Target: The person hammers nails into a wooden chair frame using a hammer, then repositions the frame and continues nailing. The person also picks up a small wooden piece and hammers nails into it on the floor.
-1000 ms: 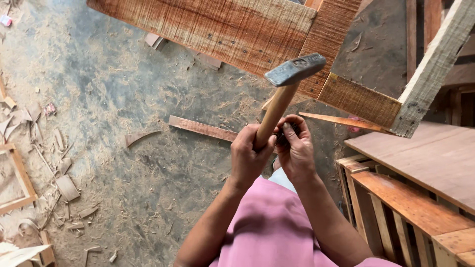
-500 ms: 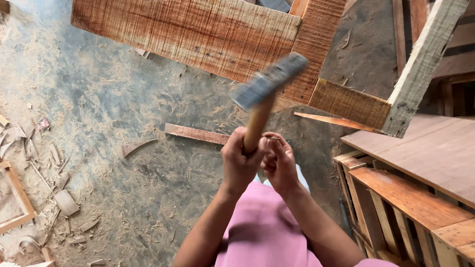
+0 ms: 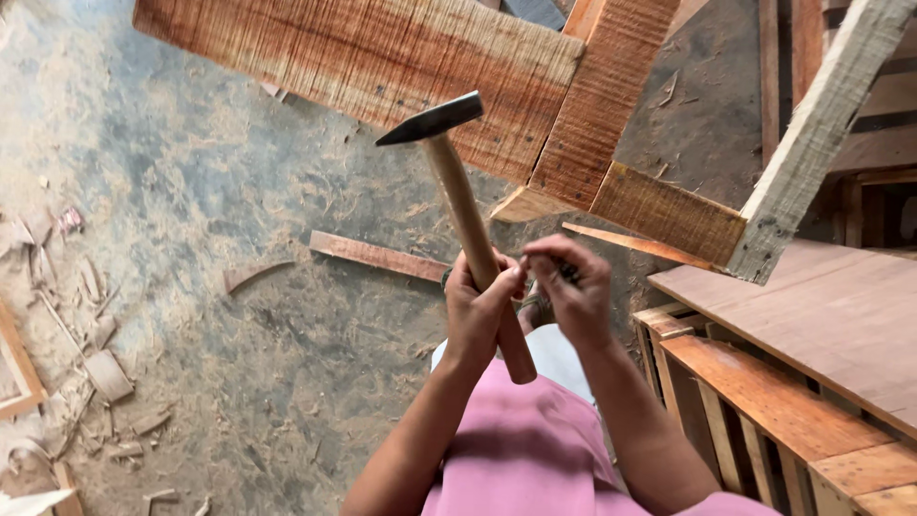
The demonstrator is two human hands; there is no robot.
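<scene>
We grip one hammer point(image 3: 466, 220) in our left hand point(image 3: 475, 311), the fingers wrapped around the lower part of its wooden handle. The handle's long axis runs from its butt near our pink shirt point(image 3: 535, 449) up and slightly to the left, away from our body, ending at the dark metal head. The head lies crosswise to the handle, its narrow wedge end pointing left and its blunt face pointing right. The hammer is held in the air above the floor point(image 3: 191, 210), its head in front of the rough reddish plank point(image 3: 363, 67) of a wooden frame.

Our right hand point(image 3: 571, 291) sits just beside the left, touching the handle's side, with its fingertips pinched together. Something small and dark shows between them, but we cannot tell what it is.

The frame shows one wide plank, one crosspiece point(image 3: 602, 96) meeting it at a corner, and one shorter piece point(image 3: 669, 212) below. One pale beam point(image 3: 812, 143) slants down at the right. One slatted wooden pallet point(image 3: 764, 401) lies at the lower right under a flat board point(image 3: 812, 306). On the dusty floor we count one loose strip of wood point(image 3: 377, 256) and one curved scrap point(image 3: 253, 274), with shavings scattered at the left.
</scene>
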